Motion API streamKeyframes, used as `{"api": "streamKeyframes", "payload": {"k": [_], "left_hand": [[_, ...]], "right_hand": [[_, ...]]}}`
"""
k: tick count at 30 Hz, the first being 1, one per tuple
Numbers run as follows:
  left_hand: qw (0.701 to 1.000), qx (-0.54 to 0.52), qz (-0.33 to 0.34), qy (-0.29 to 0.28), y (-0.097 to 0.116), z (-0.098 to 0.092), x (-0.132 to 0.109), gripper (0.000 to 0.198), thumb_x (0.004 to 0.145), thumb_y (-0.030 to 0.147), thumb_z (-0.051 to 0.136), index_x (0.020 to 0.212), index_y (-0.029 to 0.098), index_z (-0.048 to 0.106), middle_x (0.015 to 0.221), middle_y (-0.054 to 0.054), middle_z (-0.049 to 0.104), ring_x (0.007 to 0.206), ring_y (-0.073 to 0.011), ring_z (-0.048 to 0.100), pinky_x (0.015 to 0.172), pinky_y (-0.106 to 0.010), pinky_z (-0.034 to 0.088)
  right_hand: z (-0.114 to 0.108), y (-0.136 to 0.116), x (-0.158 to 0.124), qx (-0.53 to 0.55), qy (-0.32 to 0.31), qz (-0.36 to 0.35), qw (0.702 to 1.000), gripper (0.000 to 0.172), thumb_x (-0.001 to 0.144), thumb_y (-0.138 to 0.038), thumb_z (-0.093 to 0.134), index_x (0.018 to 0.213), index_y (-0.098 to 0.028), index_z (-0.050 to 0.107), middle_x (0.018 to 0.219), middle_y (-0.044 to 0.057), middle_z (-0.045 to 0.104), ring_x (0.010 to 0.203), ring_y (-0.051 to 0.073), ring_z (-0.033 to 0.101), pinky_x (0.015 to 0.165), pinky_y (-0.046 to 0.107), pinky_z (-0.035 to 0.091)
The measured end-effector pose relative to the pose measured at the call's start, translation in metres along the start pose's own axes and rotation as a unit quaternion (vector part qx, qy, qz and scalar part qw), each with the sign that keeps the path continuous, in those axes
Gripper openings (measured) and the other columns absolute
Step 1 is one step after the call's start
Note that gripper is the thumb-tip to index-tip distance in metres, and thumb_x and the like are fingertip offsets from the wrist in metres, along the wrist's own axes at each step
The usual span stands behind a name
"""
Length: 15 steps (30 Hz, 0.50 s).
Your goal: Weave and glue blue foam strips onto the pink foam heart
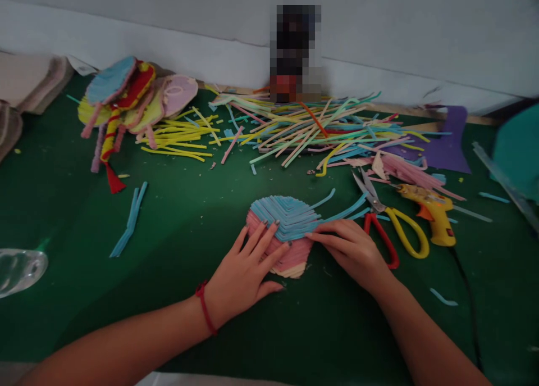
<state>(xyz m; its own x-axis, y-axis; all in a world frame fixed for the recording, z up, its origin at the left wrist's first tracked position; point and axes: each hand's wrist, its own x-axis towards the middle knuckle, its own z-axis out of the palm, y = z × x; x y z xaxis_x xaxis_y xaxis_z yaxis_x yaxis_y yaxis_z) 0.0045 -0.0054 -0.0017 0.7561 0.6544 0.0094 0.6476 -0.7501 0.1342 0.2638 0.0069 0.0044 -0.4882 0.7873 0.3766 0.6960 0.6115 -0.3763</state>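
A leaf-shaped woven piece [290, 217] of blue and pink foam strips lies on the green table [177, 217]. My left hand [248, 271] rests flat on its left side, fingers stretched out over the pink and blue strips. My right hand [351, 248] lies on its right edge, fingers together, pressing the ends of blue strips that trail off to the right. A red cord circles my left wrist.
Red-and-yellow scissors [389, 226] and a yellow glue gun [433, 212] lie just right of my right hand. A heap of coloured foam strips [311, 127] fills the back. Finished woven pieces [130, 96] are stacked back left. Loose blue strips [130, 220] lie left.
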Motion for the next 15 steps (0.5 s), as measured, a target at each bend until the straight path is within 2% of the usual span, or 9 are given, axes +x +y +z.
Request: {"api": "streamKeyframes", "payload": {"k": [3,6,9,12,15], "left_hand": [[1.000,0.009,0.002,0.006,-0.001,0.001,0.000,0.071,0.084,0.064,0.043,0.142,0.024,0.037,0.150,-0.017,0.032,0.137,-0.0348,0.031,0.106,-0.053,0.031],[1.000,0.009,0.008,0.016,-0.001,0.001,0.001,0.071,0.084,0.063,0.045,0.142,0.023,0.037,0.150,-0.018,0.032,0.137,-0.0350,0.031,0.106,-0.053,0.031],[1.000,0.004,0.007,0.029,0.000,-0.001,0.000,0.072,0.084,0.063,0.044,0.142,0.021,0.036,0.150,-0.019,0.032,0.137,-0.0340,0.031,0.107,-0.052,0.030],[0.999,0.001,-0.002,0.040,0.001,-0.005,-0.001,0.071,0.086,0.062,0.043,0.143,0.020,0.034,0.150,-0.018,0.031,0.138,-0.0329,0.030,0.107,-0.051,0.029],[0.999,0.003,-0.006,0.050,-0.001,-0.007,-0.001,0.073,0.086,0.063,0.041,0.144,0.018,0.033,0.149,-0.019,0.033,0.137,-0.0336,0.031,0.107,-0.051,0.029]], "right_hand": [[-0.010,0.006,-0.001,-0.011,0.034,0.013,0.999,0.026,0.088,-0.010,0.055,0.104,-0.025,0.067,0.093,0.005,0.070,0.084,0.016,0.063,0.075,0.032,0.049],[-0.011,0.006,-0.001,-0.019,0.032,0.034,0.999,0.027,0.088,-0.011,0.055,0.105,-0.027,0.068,0.096,0.006,0.069,0.086,0.017,0.063,0.076,0.034,0.050],[-0.003,-0.004,0.001,-0.025,0.014,0.030,0.999,0.031,0.088,-0.013,0.055,0.115,-0.027,0.064,0.112,0.008,0.066,0.102,0.020,0.061,0.086,0.039,0.050],[0.007,-0.018,0.003,-0.044,-0.009,-0.003,0.999,0.038,0.088,-0.018,0.056,0.126,-0.024,0.056,0.130,0.011,0.057,0.125,0.024,0.049,0.099,0.047,0.044],[0.013,-0.028,0.003,-0.050,-0.042,-0.035,0.997,0.042,0.089,-0.018,0.055,0.131,-0.021,0.051,0.138,0.013,0.050,0.134,0.025,0.038,0.105,0.050,0.039]]}}
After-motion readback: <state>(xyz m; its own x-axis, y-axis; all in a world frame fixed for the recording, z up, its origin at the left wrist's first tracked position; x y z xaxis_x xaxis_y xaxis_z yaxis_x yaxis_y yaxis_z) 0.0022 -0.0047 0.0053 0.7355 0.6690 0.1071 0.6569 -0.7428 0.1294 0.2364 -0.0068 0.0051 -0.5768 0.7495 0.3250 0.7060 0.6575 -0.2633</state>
